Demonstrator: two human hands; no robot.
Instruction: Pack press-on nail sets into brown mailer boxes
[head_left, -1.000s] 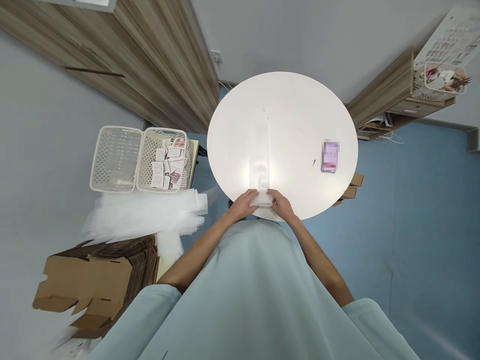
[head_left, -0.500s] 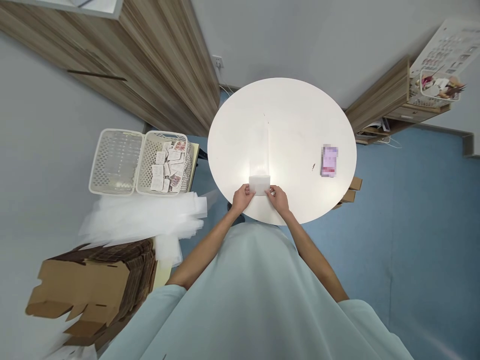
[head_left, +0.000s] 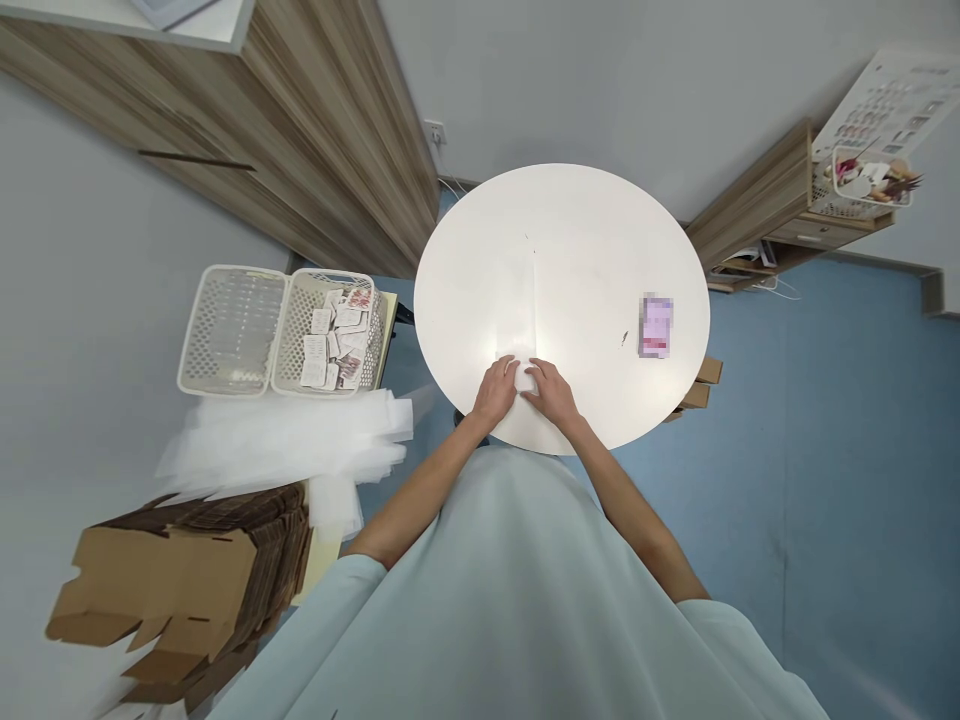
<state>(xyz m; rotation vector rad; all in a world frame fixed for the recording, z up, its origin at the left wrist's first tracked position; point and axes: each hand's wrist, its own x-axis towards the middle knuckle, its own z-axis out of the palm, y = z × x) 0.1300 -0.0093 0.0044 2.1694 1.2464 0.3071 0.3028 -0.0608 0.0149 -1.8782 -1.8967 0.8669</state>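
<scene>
Near the front edge of the round white table [head_left: 592, 230], a small folded packet of thin white foam sheet [head_left: 526, 377] lies between my hands. My left hand [head_left: 496, 390] covers its left side, fingers curled over the top. From the other side my right hand [head_left: 552, 392] grips it, thumb and fingers bent round the edge. A flat translucent strip of the same sheet [head_left: 517, 310] seems to stretch away from the packet across the table. What lies inside the packet is hidden.
A blurred pinkish pack [head_left: 656, 326] lies at the table's right. To the left are an open white basket [head_left: 289, 330] of small cards, a pile of white foam sheets [head_left: 292, 440] and stacked flat cardboard boxes [head_left: 157, 580]. Wooden cabinets [head_left: 322, 120] stand behind.
My hands have moved from pinching the packet's lower corners to curling over its sides, closer together. Less of the packet shows now. The view has shifted slightly.
</scene>
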